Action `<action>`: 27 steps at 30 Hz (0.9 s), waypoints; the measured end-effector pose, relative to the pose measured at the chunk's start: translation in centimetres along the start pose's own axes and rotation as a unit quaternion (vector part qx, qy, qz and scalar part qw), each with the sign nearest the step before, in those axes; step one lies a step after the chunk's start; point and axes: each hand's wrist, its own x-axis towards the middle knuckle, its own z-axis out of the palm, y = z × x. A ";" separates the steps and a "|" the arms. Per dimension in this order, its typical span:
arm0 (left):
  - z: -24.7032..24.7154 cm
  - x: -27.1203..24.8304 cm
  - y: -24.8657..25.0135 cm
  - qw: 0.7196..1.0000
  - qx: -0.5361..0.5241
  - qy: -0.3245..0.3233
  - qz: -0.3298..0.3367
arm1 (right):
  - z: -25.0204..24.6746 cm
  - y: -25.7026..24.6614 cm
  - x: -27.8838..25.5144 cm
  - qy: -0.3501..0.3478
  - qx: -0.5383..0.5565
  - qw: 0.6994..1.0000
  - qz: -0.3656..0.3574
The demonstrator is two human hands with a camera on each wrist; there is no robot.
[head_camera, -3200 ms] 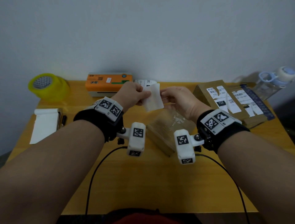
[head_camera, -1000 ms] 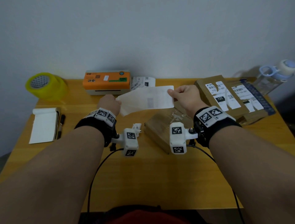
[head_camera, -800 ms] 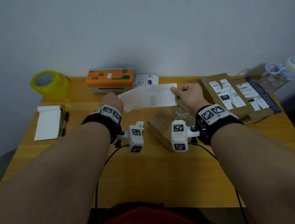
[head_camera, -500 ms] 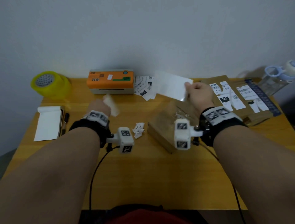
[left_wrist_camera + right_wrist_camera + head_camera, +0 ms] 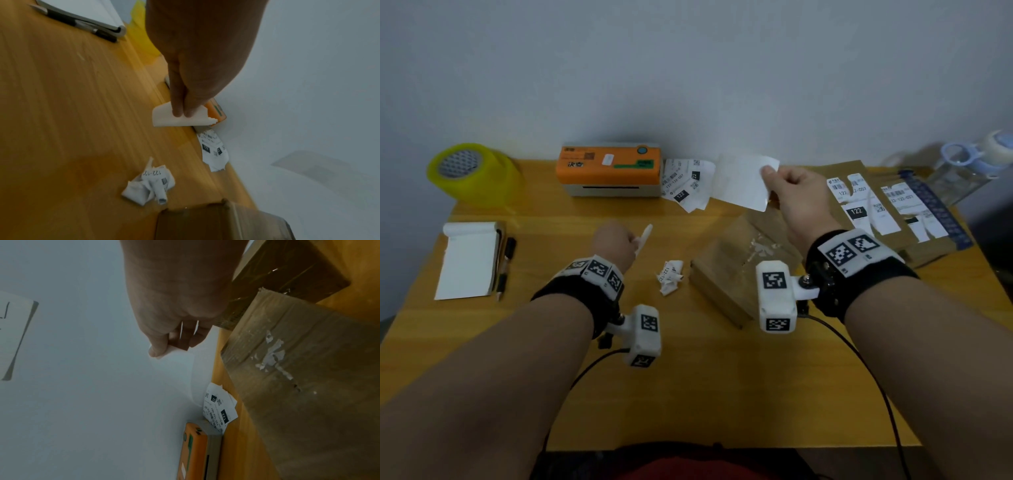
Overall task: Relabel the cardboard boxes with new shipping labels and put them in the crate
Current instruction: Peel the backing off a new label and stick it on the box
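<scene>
My right hand (image 5: 768, 171) pinches the corner of a white label (image 5: 743, 181) and holds it in the air above the back of the table. My left hand (image 5: 633, 240) pinches a curled strip of backing paper (image 5: 644, 236) low over the table; the left wrist view shows the backing paper (image 5: 179, 118) between finger and thumb. A cardboard box (image 5: 736, 260) lies between my hands, its top bearing torn label scraps. In the right wrist view the box (image 5: 298, 386) sits below the label (image 5: 195, 369). No crate is in view.
Labelled boxes (image 5: 859, 205) are stacked at the right, with a water bottle (image 5: 969, 168) behind them. An orange label printer (image 5: 609, 169) and printed labels (image 5: 685, 185) stand at the back. A crumpled old label (image 5: 670, 275), yellow tape roll (image 5: 469, 171), notepad (image 5: 469, 258) and pen (image 5: 505, 267) lie to the left.
The label has come apart from its backing. My left hand dropped down and left with the backing strip, while my right hand carried the label up and to the right.
</scene>
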 end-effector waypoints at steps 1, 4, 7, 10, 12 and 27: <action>0.4 0.0 0.0 1.000 0.005 -0.006 0.000 | -0.1 0.1 -0.1 -0.001 0.003 1.000 0.006; 1.3 -0.1 0.4 0.999 0.031 -0.038 -0.004 | -0.5 0.4 -0.7 -0.007 0.005 1.000 0.018; 2.4 0.0 0.4 0.997 0.050 -0.061 0.019 | -0.8 0.9 -1.2 -0.020 0.011 1.000 0.011; 3.3 0.2 0.5 0.997 0.015 -0.051 0.049 | -1.1 1.1 -1.5 -0.035 0.022 0.999 0.007; 3.3 0.1 1.1 0.997 -0.006 -0.051 0.060 | -1.2 1.0 -1.5 -0.043 0.030 0.999 0.005; -1.1 -0.2 5.8 0.977 0.138 -0.011 0.161 | -0.7 -3.4 -1.0 -0.059 0.003 0.998 -0.031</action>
